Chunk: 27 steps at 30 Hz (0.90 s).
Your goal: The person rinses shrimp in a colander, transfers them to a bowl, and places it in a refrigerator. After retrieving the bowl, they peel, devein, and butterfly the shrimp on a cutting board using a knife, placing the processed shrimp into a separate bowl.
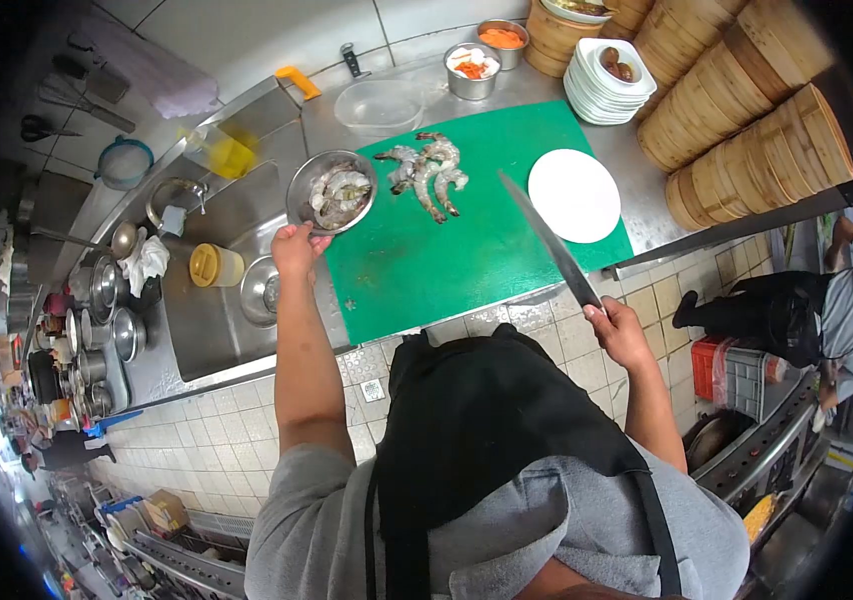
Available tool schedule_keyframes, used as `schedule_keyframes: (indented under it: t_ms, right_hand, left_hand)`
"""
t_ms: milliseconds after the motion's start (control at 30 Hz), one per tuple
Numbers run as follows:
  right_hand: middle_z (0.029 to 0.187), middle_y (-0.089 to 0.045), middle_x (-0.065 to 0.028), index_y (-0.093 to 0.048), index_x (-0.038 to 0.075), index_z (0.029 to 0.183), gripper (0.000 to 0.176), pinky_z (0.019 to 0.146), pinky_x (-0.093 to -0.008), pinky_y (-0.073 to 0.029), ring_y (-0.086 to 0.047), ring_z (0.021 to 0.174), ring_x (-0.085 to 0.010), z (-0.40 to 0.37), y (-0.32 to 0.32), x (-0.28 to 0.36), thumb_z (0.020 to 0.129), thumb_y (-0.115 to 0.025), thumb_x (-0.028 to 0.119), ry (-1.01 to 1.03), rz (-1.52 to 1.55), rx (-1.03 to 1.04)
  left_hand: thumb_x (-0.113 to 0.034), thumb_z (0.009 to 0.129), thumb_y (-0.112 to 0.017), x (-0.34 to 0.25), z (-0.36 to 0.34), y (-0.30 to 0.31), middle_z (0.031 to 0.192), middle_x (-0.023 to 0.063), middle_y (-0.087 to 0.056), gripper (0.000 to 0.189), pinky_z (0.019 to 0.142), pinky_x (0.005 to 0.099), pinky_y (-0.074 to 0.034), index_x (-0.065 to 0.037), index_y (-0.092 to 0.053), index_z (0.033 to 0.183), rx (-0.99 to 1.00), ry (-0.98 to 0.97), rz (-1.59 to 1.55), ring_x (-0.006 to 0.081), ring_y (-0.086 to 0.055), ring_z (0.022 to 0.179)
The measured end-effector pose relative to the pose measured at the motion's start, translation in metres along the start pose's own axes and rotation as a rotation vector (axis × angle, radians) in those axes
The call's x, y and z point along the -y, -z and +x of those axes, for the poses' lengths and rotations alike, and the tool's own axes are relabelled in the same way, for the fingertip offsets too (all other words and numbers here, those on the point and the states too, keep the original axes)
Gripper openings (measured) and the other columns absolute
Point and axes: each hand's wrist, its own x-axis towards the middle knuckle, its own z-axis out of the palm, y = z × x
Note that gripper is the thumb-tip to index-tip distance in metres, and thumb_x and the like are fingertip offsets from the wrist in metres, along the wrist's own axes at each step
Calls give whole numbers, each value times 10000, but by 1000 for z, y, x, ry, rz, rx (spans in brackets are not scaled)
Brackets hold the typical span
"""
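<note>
Nearest, the right hand point(619, 332) is closed around the handle of a knife point(547, 238) just off the near right corner of the green cutting board point(447, 265). The blade's long axis runs from near right to far left, and its tip hangs over the board, pointing toward the loose shrimp point(429, 170).

A little farther and to the left, the left hand point(297, 250) grips the near rim of a metal bowl point(294, 190) of pale shrimp point(339, 190). The bowl sits at the board's far left corner, on the edge between board and sink point(212, 330).

The loose shrimp lie in a small pile on the far part of the board, just right of the bowl and apart from it. Their bodies mostly run near to far. They are beyond both hands, clearly nearer the left hand, and the knife tip stops short of them.

A white plate point(574, 195) rests on the board's right end with nothing on it. In the sink are a yellow-lidded tub point(215, 265) and a steel dish.

Farther along the steel counter point(537, 90) stand a clear plastic container point(379, 105), two steel cups of orange pieces point(472, 70), a stack of white plates point(602, 85) and tall bamboo steamers point(747, 110).

The room is a tiled commercial kitchen, with another person point(847, 310) at the right edge.
</note>
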Motion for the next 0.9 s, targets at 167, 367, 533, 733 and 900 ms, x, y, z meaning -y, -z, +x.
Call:
schedule_keyframes:
  t_ms: [167,367,533,733,900]
  right_hand:
    - [625,-556,-104,-558,-6,787,432,595,-386,-447,-516,598,-200,5,-34,31,976,-648,372,78,-198,55]
    - [773,-648,-231,-642,-9,913,394,697,-489,-470,-623,753,-423,8,-78,66,964,-643,382,70,-418,111]
    - [875,-676,-255,-638,21,961,382,760,-551,-485,-642,898,-464,29,-119,94,968,-610,402,86,-598,56]
    - [894,-678,-256,-638,14,939,382,773,-544,-496,-643,908,-468,53,-127,97,961,-621,395,67,-578,-126]
    - [909,-681,-262,-646,5,924,383,776,-547,-494,-646,911,-468,48,-110,93,951,-637,388,47,-574,-127]
  left_hand:
    - [-137,836,-757,-5,0,5,1142,207,-622,405,973,433,-526,20,-592,1171,-444,-659,924,333,-628,1097]
    - [-277,740,-829,-13,26,-37,1392,193,-520,693,1084,449,-420,-98,-551,1349,180,-754,1271,378,-520,1271]
    - [-333,713,-841,-59,27,-67,1450,195,-473,793,1021,485,-472,-149,-480,1394,342,-437,1473,406,-494,1309]
    - [-250,761,-808,-53,59,-68,1306,191,-605,637,976,491,-510,-103,-457,1272,426,-311,1518,392,-607,1191]
    - [-212,734,-796,-66,66,-46,1120,206,-688,587,917,470,-515,-112,-482,1221,374,-433,1332,390,-658,1090]
